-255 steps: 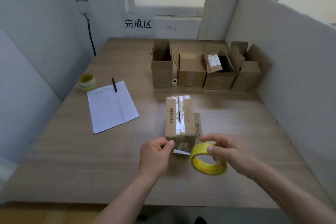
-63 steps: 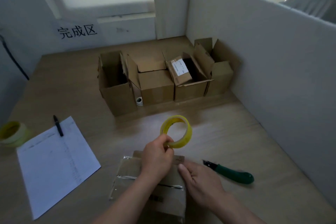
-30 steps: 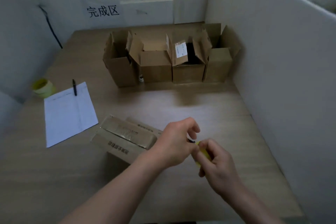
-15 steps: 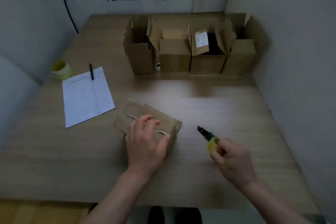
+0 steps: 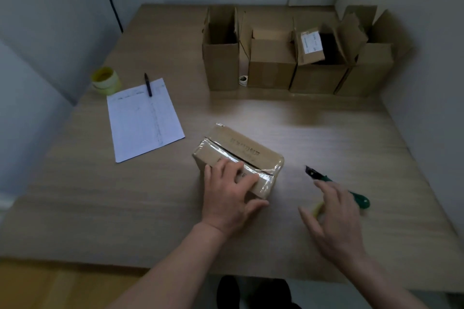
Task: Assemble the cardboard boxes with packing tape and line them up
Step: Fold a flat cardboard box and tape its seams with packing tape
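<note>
Pressing down on the taped cardboard box [image 5: 241, 155] near the middle of the table [image 5: 125, 208] with the left hand [image 5: 229, 198], fingers straight across the top and thumb spread along the near side, gripping nothing. Hovering just beside it with the right hand [image 5: 334, 218], fingers splayed wide and apparently holding nothing; possibly covering the yellow tape roll [image 5: 317, 208], though only a blurred yellow smear shows there.

Risks, judged from this one head view:
- Catching a finger on the green-handled knife [image 5: 356, 197], lying right under the right hand's fingertips with its dark tip pointing away towards the box.
- Leaving the seam weak: a dark gap shows along the top of the box under the glossy tape, so could split when lifted.
- Knocking over the open flaps of the row of finished boxes [image 5: 273, 63] at the back while lining this one up.

Compared with half a second ago: no longer gripping knife and roll in the right hand, now lying on the table beside it; left hand in the same place on the box.
</note>
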The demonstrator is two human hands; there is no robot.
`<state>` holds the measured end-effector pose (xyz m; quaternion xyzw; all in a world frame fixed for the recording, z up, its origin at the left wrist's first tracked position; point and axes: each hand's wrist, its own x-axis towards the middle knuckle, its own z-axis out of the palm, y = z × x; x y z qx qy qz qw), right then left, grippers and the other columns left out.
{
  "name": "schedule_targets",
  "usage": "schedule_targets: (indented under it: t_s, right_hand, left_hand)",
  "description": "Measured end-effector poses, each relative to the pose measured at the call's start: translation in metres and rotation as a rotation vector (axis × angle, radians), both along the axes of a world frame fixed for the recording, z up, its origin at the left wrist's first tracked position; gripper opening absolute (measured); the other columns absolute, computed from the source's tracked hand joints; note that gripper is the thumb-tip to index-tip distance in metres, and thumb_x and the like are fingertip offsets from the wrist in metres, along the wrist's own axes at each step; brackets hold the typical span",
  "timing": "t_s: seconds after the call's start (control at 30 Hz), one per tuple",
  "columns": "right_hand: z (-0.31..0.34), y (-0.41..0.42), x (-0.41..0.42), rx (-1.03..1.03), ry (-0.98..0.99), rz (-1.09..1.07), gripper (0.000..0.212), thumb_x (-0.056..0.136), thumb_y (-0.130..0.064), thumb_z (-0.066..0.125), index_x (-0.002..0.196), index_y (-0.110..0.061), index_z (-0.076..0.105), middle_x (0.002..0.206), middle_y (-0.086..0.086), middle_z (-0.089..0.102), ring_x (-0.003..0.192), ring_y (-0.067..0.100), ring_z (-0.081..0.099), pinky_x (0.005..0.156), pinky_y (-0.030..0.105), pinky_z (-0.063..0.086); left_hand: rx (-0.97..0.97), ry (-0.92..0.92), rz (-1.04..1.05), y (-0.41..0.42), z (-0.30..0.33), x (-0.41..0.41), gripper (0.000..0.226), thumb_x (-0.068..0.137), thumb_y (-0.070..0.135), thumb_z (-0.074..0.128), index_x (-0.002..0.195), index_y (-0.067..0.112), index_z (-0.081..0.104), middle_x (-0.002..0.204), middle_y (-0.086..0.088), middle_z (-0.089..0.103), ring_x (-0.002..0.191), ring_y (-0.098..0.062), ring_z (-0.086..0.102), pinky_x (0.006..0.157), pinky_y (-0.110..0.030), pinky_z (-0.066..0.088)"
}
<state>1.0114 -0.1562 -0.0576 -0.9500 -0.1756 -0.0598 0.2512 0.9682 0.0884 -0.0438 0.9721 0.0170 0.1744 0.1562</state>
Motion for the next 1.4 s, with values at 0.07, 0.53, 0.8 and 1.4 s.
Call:
schedule_targets:
  t_s: [0.07,0.53,0.8,1.4]
  right_hand:
    - [0.026,0.028,0.013,0.139,0.034,0.072,0.062,0.085,-0.053,0.051,0.139,-0.020,0.051,0.139,0.008,0.046,0.129,0.022,0.042,0.105,0.039,0.035]
    - [0.004,0.119,0.022,0.160,0.078,0.149,0.046,0.091,-0.047,0.043,0.132,-0.031,0.059,0.132,0.007,0.043,0.116,0.025,0.046,0.098,0.035,0.043]
    - [0.010,0.146,0.008,0.333,0.148,-0.089,0.029,0.090,-0.050,0.038,0.102,-0.040,0.063,0.101,-0.008,0.050,0.090,0.008,0.054,0.072,0.030,0.047]
    - [0.052,0.230,0.171,-0.433,0.246,0.469,0.049,0.097,-0.064,0.023,0.100,-0.028,0.057,0.105,0.006,0.057,0.104,0.027,0.049,0.081,0.040,0.047]
  left_hand:
    - [-0.045,-0.038,-0.031,0.007,-0.005,0.002,0.051,0.069,0.073,0.064,0.099,0.032,0.069,0.107,-0.003,0.060,0.104,-0.030,0.052,0.087,-0.052,0.041]
    - [-0.450,-0.153,0.101,0.039,-0.004,0.002,0.030,0.085,0.034,0.059,0.109,0.022,0.073,0.124,-0.001,0.054,0.119,-0.022,0.046,0.101,-0.042,0.043]
    - [-0.856,-0.037,0.402,-0.013,-0.016,-0.001,0.069,0.094,0.062,0.030,0.150,0.021,0.032,0.161,-0.008,0.019,0.145,-0.006,0.019,0.115,-0.025,0.027]
    - [-0.673,0.079,0.345,0.007,-0.008,0.009,0.057,0.095,0.041,0.035,0.146,0.057,0.014,0.158,0.007,0.022,0.140,0.015,0.016,0.103,0.002,0.017]
